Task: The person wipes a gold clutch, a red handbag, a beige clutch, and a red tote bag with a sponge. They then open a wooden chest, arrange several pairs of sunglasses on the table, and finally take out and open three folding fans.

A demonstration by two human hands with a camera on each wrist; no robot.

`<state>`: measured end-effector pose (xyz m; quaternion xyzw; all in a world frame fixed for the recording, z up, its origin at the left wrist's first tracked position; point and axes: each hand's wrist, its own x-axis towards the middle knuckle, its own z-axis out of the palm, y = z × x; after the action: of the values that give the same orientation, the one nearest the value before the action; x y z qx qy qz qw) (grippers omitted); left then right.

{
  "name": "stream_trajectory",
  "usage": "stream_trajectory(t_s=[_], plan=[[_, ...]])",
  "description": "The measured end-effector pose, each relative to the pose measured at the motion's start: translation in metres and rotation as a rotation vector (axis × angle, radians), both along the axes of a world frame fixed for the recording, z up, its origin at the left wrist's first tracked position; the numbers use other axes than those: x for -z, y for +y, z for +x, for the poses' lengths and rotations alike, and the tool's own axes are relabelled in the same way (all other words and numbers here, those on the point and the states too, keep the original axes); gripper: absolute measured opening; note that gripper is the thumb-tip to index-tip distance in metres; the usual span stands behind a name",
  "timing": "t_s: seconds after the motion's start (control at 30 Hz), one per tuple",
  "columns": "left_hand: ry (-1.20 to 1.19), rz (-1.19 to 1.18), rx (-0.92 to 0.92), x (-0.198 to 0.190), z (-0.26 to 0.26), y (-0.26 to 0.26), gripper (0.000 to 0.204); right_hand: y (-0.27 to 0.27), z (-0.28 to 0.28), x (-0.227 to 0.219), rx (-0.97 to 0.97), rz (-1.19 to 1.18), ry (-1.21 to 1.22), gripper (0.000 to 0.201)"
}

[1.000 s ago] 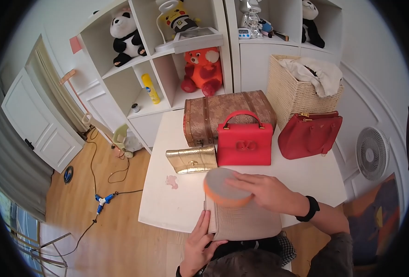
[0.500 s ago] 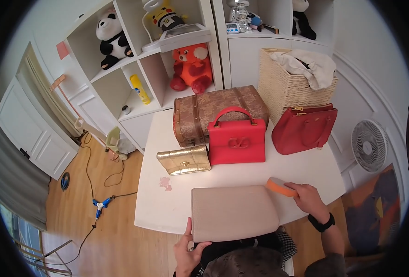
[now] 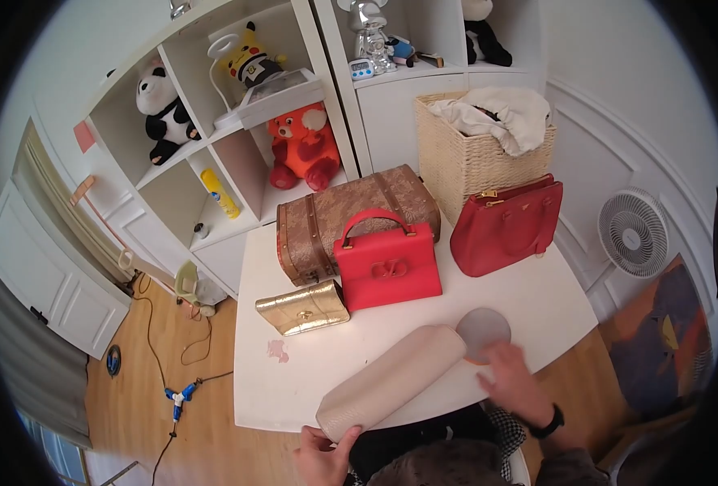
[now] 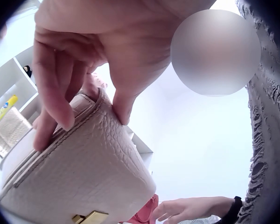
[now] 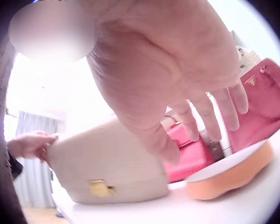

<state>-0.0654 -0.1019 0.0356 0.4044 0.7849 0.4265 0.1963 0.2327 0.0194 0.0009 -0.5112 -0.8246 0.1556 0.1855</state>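
Note:
A beige bag (image 3: 395,377) with a gold clasp (image 5: 100,187) stands tilted on the white table's near part. My left hand (image 3: 322,458) pinches its lower left corner; in the left wrist view the thumb and fingers of that hand (image 4: 88,60) lie on either side of the bag's edge. A round grey pad with an orange rim (image 3: 484,334) rests on the table by the bag's right end. My right hand (image 3: 517,385) is just in front of the pad, its fingers (image 5: 205,116) spread and apart from it in the right wrist view.
Behind stand a gold clutch (image 3: 304,308), a red handbag (image 3: 391,267), a brown patterned case (image 3: 357,220) and a dark red bag (image 3: 506,227). A wicker basket (image 3: 485,154) is at the back right, a white fan (image 3: 633,233) beyond the table's right side.
The beige bag has gone from lying flat to tilted up, its left end nearer me. My right hand has let go of the pad, which now rests on the table. The head view has shifted.

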Motion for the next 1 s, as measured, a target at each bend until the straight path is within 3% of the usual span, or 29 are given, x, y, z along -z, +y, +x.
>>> stream_trajectory(t_s=[0.07, 0.13, 0.27, 0.37, 0.4, 0.47, 0.53, 0.57, 0.63, 0.73, 0.87, 0.93, 1.0], plan=[[0.018, -0.019, -0.028, -0.023, 0.007, 0.010, 0.048, -0.009, -0.024, -0.002, -0.142, -0.190, 0.121, 0.053], [0.117, 0.000, -0.143, -0.041, 0.013, 0.017, 0.048, -0.014, -0.049, 0.008, -0.170, -0.196, 0.147, 0.057], [0.153, -0.163, -0.070, -0.055, 0.005, 0.027, 0.056, -0.006, -0.091, 0.031, -0.187, -0.208, 0.170, 0.069], [0.495, -0.065, 0.180, -0.021, -0.014, 0.022, 0.083, 0.000, -0.104, 0.037, -0.217, -0.184, 0.083, 0.074], [0.500, -0.047, 0.193, -0.012, -0.021, 0.022, 0.083, 0.000, -0.108, 0.038, -0.216, -0.170, 0.071, 0.074], [0.465, 0.187, 0.459, -0.014, -0.021, 0.028, 0.087, 0.003, -0.110, 0.035, -0.200, -0.146, 0.082, 0.072], [0.425, 0.168, 0.496, -0.016, -0.017, 0.027, 0.092, 0.005, -0.112, 0.034, -0.235, -0.245, 0.076, 0.070], [0.432, 0.101, 0.531, -0.017, -0.017, 0.025, 0.092, 0.006, -0.115, 0.047, -0.275, -0.138, 0.151, 0.069], [0.538, 0.035, 0.593, -0.026, -0.018, 0.023, 0.088, 0.006, -0.114, 0.049, -0.256, -0.140, 0.156, 0.068], [0.435, -0.107, 0.510, -0.036, -0.008, 0.015, 0.084, 0.008, -0.110, 0.037, -0.254, -0.176, 0.131, 0.065], [0.377, -0.004, 0.451, -0.010, -0.008, 0.012, 0.082, 0.003, -0.096, 0.033, -0.169, -0.171, 0.202, 0.060], [0.390, 0.133, 0.450, -0.005, -0.003, 0.006, 0.084, 0.007, -0.087, 0.024, -0.261, -0.099, 0.110, 0.059], [0.125, 0.039, 0.355, -0.008, -0.003, -0.002, 0.086, 0.008, -0.084, 0.026, -0.281, -0.113, 0.108, 0.057]])
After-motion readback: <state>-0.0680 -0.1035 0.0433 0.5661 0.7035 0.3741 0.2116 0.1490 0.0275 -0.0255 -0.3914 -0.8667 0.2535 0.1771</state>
